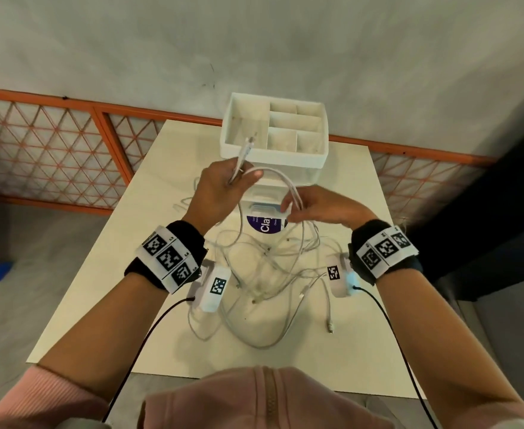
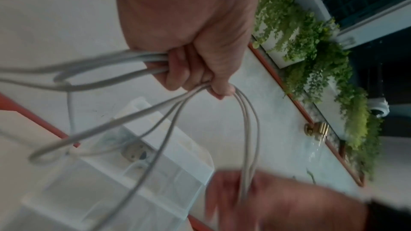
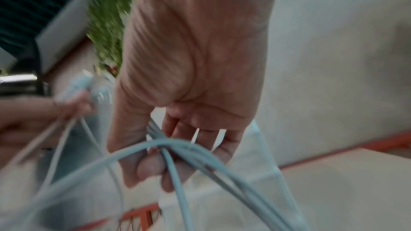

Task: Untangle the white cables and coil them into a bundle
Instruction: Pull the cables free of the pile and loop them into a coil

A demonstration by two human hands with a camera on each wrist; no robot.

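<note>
Several white cables (image 1: 273,181) arc between the gripping left hand (image 1: 223,193) and pinching right hand (image 1: 313,205). Lay each loop evenly (no yanking the tangle (image 1: 270,274) below).

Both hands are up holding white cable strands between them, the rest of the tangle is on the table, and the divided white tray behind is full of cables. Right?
Not quite: in the head view the divided white tray looks empty.

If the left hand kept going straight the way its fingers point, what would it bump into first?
Probably the white organizer box: the left hand, gripping cables, points up the table toward it. Depth is unclear, so it might pass above the rim.
</note>
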